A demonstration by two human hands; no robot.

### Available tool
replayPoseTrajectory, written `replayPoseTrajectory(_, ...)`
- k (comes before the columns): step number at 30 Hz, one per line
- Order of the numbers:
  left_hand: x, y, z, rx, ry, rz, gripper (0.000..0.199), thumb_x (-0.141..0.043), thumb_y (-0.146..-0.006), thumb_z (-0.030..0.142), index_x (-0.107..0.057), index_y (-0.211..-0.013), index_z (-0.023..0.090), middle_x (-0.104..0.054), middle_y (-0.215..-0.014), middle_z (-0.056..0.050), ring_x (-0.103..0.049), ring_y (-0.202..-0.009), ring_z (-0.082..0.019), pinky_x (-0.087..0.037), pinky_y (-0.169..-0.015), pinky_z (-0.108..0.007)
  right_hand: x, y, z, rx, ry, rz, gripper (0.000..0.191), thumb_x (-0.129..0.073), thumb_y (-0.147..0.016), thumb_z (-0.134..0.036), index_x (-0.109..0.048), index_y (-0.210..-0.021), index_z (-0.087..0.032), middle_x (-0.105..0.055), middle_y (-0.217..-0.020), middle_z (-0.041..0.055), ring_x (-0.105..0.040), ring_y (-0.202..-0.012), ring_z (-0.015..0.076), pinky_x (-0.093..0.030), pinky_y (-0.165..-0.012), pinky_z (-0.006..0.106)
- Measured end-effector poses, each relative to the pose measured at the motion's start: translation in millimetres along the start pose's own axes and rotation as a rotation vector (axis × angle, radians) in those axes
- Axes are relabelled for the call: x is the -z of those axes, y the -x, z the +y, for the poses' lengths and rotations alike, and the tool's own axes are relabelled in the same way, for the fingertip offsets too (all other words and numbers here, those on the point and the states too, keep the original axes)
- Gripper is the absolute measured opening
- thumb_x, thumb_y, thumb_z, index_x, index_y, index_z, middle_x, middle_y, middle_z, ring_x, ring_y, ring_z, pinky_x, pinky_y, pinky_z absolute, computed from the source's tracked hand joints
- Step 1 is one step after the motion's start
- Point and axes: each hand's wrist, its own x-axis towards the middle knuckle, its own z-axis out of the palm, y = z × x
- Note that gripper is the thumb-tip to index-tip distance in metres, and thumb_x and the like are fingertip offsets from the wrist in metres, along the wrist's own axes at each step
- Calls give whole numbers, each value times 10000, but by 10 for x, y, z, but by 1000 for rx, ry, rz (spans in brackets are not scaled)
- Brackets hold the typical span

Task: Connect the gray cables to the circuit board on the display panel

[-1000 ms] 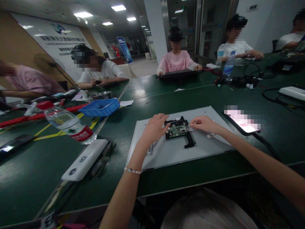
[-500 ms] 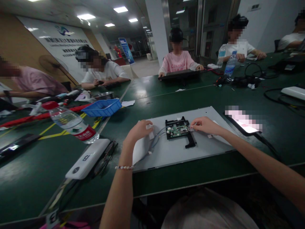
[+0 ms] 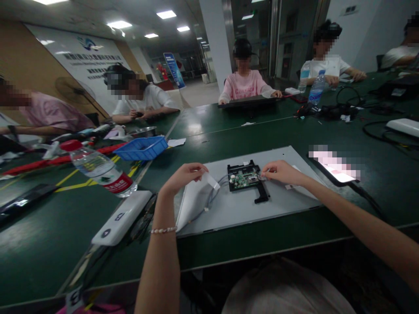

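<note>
My left hand [image 3: 187,175] pinches the end of a small white strip [image 3: 212,180] above the left part of a grey panel [image 3: 235,216]. A black frame [image 3: 261,192] with a green circuit board [image 3: 240,180] lies on the middle of the panel. Thin grey cables [image 3: 212,195] run from the board's left side to a small white connector on the panel. My right hand [image 3: 278,171] is closed at the board's right edge, thumb and fingertips together; what it holds is too small to name.
Left of the panel are a white power bank [image 3: 122,218], a water bottle [image 3: 100,170] and a blue basket [image 3: 142,149]. A lit phone [image 3: 337,168] with a cable lies at the right. Several people sit around the green table [image 3: 203,150].
My left hand has moved a little to the left and away from the cables, and the white strip now shows stretched out from its fingertips. My right hand has stayed in place.
</note>
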Motion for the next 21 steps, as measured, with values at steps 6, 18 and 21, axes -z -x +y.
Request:
replayPoseTrajectory(6,-135,-45,55,78,-60,-202,308,-544,-756,365,-651,-902,116,-595,-685,-16,-548,-597,-120,-431,-551,-219,37,-15,1,16,34,5,263,-536,-830,-359,-705,-903,-171,-693,-882,56,-608,-775,173,-459,-743,326)
replayPoseTrajectory(18,-479,390,432,142,-746,145,430,-472,-853,272,-485,-1258,128,-532,-1272,-150,-558,-1094,-243,-426,-935,-362,-181,672,-695,178,238,116,351,-497,-884,-286,-555,-1227,-242,-553,-1260,70,-527,-1144,216,-447,-978,418)
replayPoseTrajectory(21,-810,609,541,66,-829,248,369,-405,-901,227,-487,-1250,140,-512,-1313,-125,-482,-1210,-241,-381,-1006,-372,-495,821,-744,163,263,146,380,-485,-891,-263,-519,-1268,-229,-508,-1323,80,-483,-1209,227,-401,-1043,449)
